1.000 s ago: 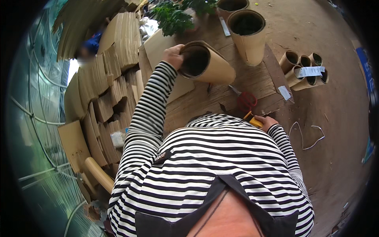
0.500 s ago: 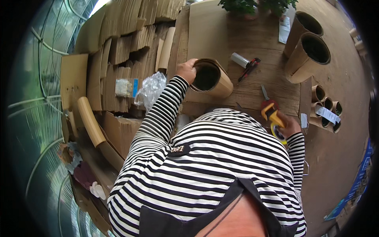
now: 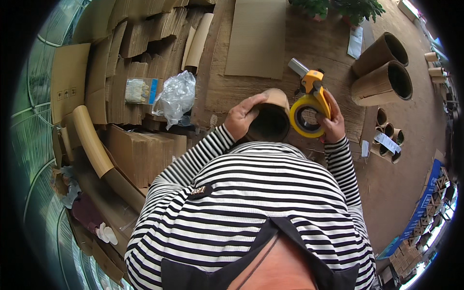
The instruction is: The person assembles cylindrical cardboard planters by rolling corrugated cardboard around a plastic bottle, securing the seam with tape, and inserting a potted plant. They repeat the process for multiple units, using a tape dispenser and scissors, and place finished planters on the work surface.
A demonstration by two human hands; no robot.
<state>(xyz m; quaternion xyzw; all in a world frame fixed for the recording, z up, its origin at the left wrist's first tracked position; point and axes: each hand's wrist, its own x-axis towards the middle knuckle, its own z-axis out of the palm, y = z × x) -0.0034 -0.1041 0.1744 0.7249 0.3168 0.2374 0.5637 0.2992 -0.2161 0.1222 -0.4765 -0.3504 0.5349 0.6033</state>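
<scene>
My left hand (image 3: 241, 117) is closed on the rim of a cardboard tube (image 3: 277, 96), its fingers along the far left side. Dark green leaves show dimly inside the tube, which stands close against my striped shirt. In my right hand (image 3: 334, 121) is a yellow tape dispenser (image 3: 313, 79) carrying a roll of yellow tape (image 3: 297, 117). The roll is right beside the tube's right edge; whether they touch I cannot tell. Just beyond the dispenser's head, a silvery cylinder (image 3: 297, 66) lies on the wooden table (image 3: 212, 92).
A flat cardboard sheet (image 3: 255, 43) lies at the table's far side, near leafy plants (image 3: 360, 8). Two large cardboard tubes (image 3: 372, 89) and several smaller ones (image 3: 382, 116) are at right. Stacked cardboard (image 3: 145, 36) and a clear plastic bag (image 3: 177, 96) are at left.
My right hand has brought the tape dispenser up and left, beside the tube. The tube is now nearer my body, with my left hand still on it. The view has shifted slightly.
</scene>
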